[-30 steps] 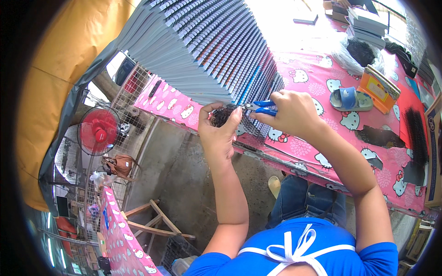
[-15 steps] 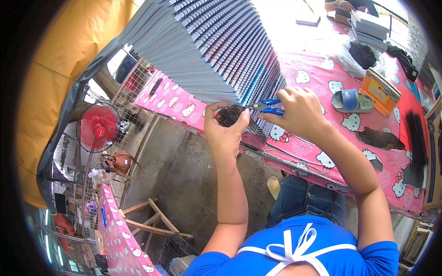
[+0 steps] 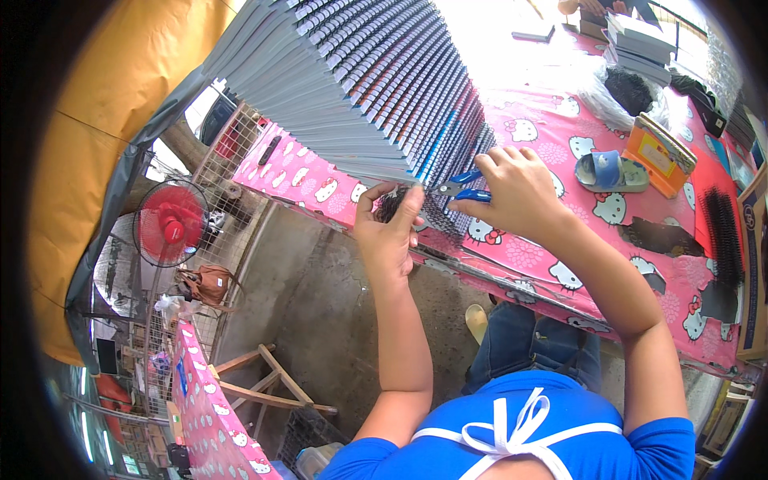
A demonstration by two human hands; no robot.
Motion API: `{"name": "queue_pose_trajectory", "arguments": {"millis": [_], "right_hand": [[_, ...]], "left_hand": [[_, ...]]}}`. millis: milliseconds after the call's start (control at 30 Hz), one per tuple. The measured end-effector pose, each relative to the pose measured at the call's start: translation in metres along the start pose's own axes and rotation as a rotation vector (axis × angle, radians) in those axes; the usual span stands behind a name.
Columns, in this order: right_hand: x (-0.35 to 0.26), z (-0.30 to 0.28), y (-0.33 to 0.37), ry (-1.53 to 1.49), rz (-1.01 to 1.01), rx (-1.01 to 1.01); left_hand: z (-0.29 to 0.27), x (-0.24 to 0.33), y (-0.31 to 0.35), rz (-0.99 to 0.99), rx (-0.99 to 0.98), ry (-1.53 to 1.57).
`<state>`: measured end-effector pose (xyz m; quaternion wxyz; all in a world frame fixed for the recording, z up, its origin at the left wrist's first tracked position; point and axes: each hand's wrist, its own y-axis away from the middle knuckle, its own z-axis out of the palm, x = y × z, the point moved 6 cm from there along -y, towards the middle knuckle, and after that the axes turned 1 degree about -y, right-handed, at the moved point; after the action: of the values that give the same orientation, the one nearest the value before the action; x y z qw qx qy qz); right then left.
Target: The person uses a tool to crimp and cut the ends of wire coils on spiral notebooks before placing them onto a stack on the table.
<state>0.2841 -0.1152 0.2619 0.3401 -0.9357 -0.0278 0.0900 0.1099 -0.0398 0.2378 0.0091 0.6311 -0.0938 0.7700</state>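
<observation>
A tall stack of spiral-bound notebooks (image 3: pixel 376 88), their coils facing right, leans over the table's near edge. Blue-handled cutting pliers (image 3: pixel 466 190) are in my right hand (image 3: pixel 520 192), fingers and thumb wrapped round the handles. Their jaws point left, close to the lower corner of the stack. My left hand (image 3: pixel 386 232) is curled just left of the jaws, its thumb raised beside that corner. Between its thumb and fingers shows a dark, wiry clump (image 3: pixel 390 206), mostly covered by the hand.
The table has a pink patterned cover (image 3: pixel 524 232). On its right side lie a blue slide sandal (image 3: pixel 612 172), an orange holder (image 3: pixel 652 156), a black coil bundle (image 3: pixel 722 240) and a plastic bag (image 3: pixel 628 92) with dark contents. Another person's hands (image 3: pixel 588 8) show far right. A red fan (image 3: pixel 171 222) stands left.
My left thumb has lifted and my left hand has turned, covering more of the dark clump. The pliers remain near the stack's corner, their jaws now slightly farther from the left thumb.
</observation>
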Motion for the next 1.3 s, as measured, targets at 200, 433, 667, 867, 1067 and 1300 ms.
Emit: {"name": "queue_pose_trajectory", "arguments": {"millis": [200,433,667,867,1067,1300], "right_hand": [[0.0,0.0,0.004,-0.051,0.084,-0.074],[-0.001,0.002,-0.008,-0.073,0.153,-0.24],[0.011,0.003,0.01,-0.103,0.157,-0.081],[0.001,0.019,0.0,-0.141,0.16,-0.22],[0.015,0.017,0.02,-0.099,0.211,-0.138],[0.006,0.024,0.003,-0.134,0.243,-0.409]], "left_hand": [[-0.001,-0.004,-0.003,0.056,-0.035,-0.04],[0.0,-0.004,-0.001,0.057,-0.037,-0.054],[-0.006,-0.005,-0.001,-0.013,-0.002,0.043],[-0.003,-0.014,-0.003,0.024,-0.069,-0.045],[-0.006,-0.017,-0.001,-0.053,-0.038,0.036],[-0.002,-0.023,-0.003,0.035,-0.033,-0.035]]}}
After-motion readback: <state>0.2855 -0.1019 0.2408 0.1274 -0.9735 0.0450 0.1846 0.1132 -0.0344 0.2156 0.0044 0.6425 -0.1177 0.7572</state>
